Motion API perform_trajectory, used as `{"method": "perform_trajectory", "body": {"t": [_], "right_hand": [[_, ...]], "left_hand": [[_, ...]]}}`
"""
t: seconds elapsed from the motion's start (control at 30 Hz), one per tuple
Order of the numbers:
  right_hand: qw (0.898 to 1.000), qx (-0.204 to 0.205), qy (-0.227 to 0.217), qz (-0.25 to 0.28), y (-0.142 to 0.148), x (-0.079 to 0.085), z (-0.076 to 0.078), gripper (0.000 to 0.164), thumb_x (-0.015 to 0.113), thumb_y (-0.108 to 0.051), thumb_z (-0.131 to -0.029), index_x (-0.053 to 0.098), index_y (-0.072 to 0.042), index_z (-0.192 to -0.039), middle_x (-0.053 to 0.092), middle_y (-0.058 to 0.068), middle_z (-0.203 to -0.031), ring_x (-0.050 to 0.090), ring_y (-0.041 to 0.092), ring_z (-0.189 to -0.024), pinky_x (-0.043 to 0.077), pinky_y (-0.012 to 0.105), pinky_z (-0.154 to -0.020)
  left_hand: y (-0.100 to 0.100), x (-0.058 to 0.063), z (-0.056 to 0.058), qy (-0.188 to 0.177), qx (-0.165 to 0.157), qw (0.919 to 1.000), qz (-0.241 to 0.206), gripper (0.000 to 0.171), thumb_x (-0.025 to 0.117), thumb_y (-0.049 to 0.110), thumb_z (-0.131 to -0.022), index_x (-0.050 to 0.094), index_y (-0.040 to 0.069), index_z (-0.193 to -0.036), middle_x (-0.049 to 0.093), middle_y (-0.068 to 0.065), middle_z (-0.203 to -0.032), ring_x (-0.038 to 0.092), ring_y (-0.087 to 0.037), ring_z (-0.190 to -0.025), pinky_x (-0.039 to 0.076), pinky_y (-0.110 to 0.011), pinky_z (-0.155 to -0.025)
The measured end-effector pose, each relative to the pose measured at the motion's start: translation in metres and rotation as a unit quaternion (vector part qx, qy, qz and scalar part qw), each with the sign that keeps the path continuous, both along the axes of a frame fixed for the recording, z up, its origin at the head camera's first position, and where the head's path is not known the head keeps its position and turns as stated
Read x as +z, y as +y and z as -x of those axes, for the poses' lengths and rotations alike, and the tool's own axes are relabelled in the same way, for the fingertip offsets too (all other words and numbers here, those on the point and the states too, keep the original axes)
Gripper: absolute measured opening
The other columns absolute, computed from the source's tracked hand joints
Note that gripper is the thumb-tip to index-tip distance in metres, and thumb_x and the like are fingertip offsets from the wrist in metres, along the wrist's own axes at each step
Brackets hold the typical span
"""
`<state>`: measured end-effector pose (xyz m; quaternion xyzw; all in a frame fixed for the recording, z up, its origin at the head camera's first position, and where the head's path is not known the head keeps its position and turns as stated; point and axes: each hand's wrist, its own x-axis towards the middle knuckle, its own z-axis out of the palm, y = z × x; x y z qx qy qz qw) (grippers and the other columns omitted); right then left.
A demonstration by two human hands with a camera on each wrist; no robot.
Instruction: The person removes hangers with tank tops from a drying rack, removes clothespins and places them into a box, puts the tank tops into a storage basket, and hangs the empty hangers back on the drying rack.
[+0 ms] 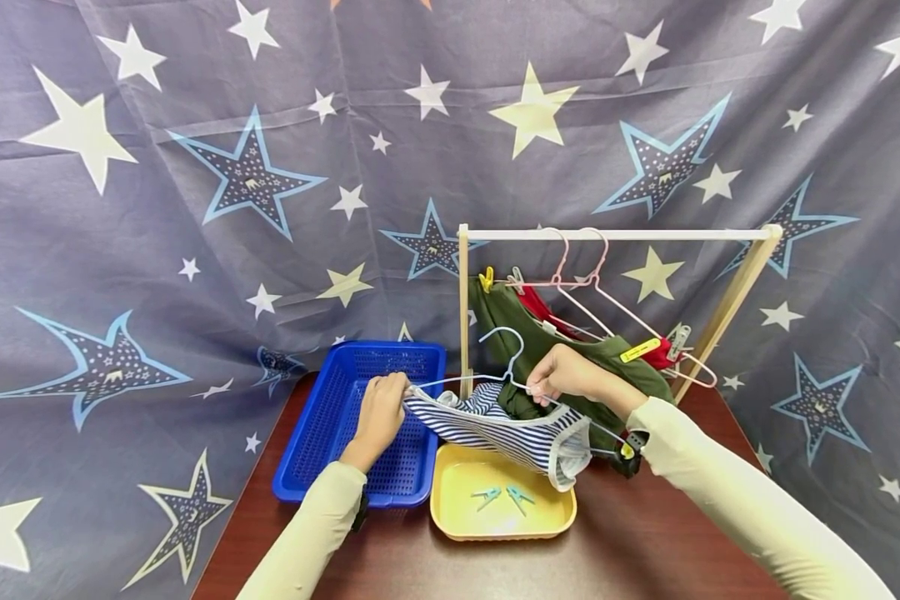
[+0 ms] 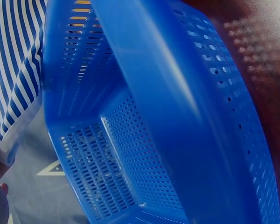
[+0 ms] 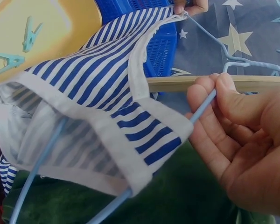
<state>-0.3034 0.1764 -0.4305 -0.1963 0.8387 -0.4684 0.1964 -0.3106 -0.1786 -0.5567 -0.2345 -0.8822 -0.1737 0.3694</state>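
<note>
A sleeveless blue-and-white striped top point(image 1: 487, 432) with white trim hangs askew on a light blue hanger point(image 1: 522, 343). With its fingertips my left hand point(image 1: 382, 412) pinches the top's shoulder at the hanger's left end; the left wrist view shows only a bit of this hand at its left edge. My right hand point(image 3: 242, 133) pinches the hanger's right arm between thumb and fingers, close below the hook. In the right wrist view, the hanger's arm runs under the near shoulder strap and comes out past the armhole point(image 3: 70, 140).
A blue perforated basket point(image 1: 285, 479) stands at left. Beside it, a yellow tray point(image 1: 465, 527) holds two teal clothespins point(image 1: 520, 497). Behind the right hand, a wooden rack point(image 1: 645, 236) carries pink hangers point(image 1: 603, 250) with a dark green garment point(image 1: 506, 312) and a red one point(image 1: 536, 310).
</note>
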Motion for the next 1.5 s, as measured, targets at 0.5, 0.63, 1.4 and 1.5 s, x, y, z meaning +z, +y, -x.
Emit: {"method": "perform_trajectory", "body": {"t": [0.5,0.63,1.4,1.5], "right_hand": [[1.0,-0.008,-0.009,0.007,0.011,0.002,0.001,0.01,0.072,0.004,-0.087,0.074,0.014,-0.091,0.071,0.007,-0.069,0.066,0.013,-0.063,0.058,0.029,-0.064],[1.0,-0.011,0.001,0.0,0.016,0.004,0.0,0.01,0.073,0.002,-0.087,0.074,0.012,-0.09,0.071,0.007,-0.07,0.066,0.012,-0.064,0.058,0.029,-0.065],[0.995,-0.058,0.063,0.045,0.003,0.019,0.005,0.006,0.072,0.006,-0.087,0.074,0.012,-0.088,0.071,0.011,-0.069,0.065,0.011,-0.062,0.058,0.025,-0.065],[0.994,-0.058,0.077,0.049,-0.004,0.021,0.007,0.005,0.073,0.006,-0.086,0.075,0.01,-0.085,0.071,0.012,-0.068,0.065,0.011,-0.061,0.056,0.023,-0.063]], "left_hand": [[0.005,0.008,-0.007,-0.03,0.052,0.9968,-0.053,0.015,0.076,0.001,-0.084,0.061,0.002,-0.084,0.068,-0.015,-0.075,0.066,-0.038,-0.069,0.051,-0.051,-0.075],[0.004,0.006,-0.008,-0.047,0.078,0.9933,-0.072,0.016,0.077,-0.001,-0.082,0.061,0.002,-0.082,0.068,-0.016,-0.074,0.066,-0.042,-0.069,0.051,-0.053,-0.072],[0.016,0.013,-0.016,-0.066,0.063,0.9938,-0.064,0.017,0.077,0.003,-0.082,0.06,0.006,-0.08,0.068,-0.013,-0.075,0.067,-0.039,-0.07,0.051,-0.053,-0.073],[0.016,0.013,-0.018,-0.076,0.066,0.9925,-0.07,0.018,0.077,0.003,-0.083,0.06,0.007,-0.08,0.068,-0.012,-0.075,0.066,-0.039,-0.07,0.052,-0.053,-0.072]]}}
